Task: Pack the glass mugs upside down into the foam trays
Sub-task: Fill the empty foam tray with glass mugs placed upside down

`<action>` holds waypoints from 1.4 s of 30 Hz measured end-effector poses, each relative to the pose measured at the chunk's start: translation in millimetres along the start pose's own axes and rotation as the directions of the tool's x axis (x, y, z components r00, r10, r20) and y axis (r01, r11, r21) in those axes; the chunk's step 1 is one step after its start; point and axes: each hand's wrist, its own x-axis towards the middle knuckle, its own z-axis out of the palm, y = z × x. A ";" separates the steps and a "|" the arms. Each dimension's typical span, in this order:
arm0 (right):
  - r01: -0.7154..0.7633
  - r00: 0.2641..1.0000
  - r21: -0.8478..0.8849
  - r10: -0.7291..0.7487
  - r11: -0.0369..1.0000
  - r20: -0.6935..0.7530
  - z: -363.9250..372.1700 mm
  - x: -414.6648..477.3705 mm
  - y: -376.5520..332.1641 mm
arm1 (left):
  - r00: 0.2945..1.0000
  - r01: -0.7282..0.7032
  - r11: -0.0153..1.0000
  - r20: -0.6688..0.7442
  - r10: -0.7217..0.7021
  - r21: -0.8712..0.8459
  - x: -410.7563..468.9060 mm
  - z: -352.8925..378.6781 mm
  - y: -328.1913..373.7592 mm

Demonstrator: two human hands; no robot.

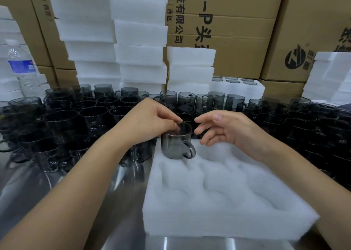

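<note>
- left hand (152,116) is reaching in from the left, and its fingertips (177,123) are curled together in a pinch on the top edge of one smoky glass mug (175,145).
- that mug hangs straight below the pinching fingertips. its base sits in the far-left pocket of the foam tray (218,211) and its handle points away from the left fingers, towards my right side.
- i can't tell from here whether the end under the fingertips is the mug's mouth or its bottom.
- right hand (233,130) is loose and holds nothing. its fingers (201,131) are half curled and spread, just beside the mug's upper edge and apart from it.
- the mug sits between the two sets of fingers, with the left ones touching it and the right ones hovering.
- the tray's other pockets spread below and nearer than the right fingers, under that wrist.
- loose mugs (91,116) crowd the steel table (123,183) beyond and to the left of the left fingers, and more sit out past the right hand.
- well beyond both sets of fingertips are foam stacks (140,40), cardboard boxes (237,40) and a filled tray (237,86) showing round mug ends.
- a water bottle (20,65) stands far off to the left of the left fingers.
</note>
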 end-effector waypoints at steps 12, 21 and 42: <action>-0.002 1.000 -0.025 0.002 1.000 0.007 -0.2 -0.1 0.8 | 0.993 -0.121 0.936 0.048 0.112 0.330 0.1 -0.6 -6.0; -0.018 1.000 -0.055 0.018 0.998 -0.009 -0.5 1.0 2.6 | 0.957 -0.287 0.872 0.158 0.244 0.397 -8.2 7.1 5.7; -0.323 0.899 -0.876 -0.171 0.358 -0.402 -14.6 -7.6 -25.0 | 0.843 -0.319 0.798 0.538 -0.008 0.511 -9.7 46.2 3.9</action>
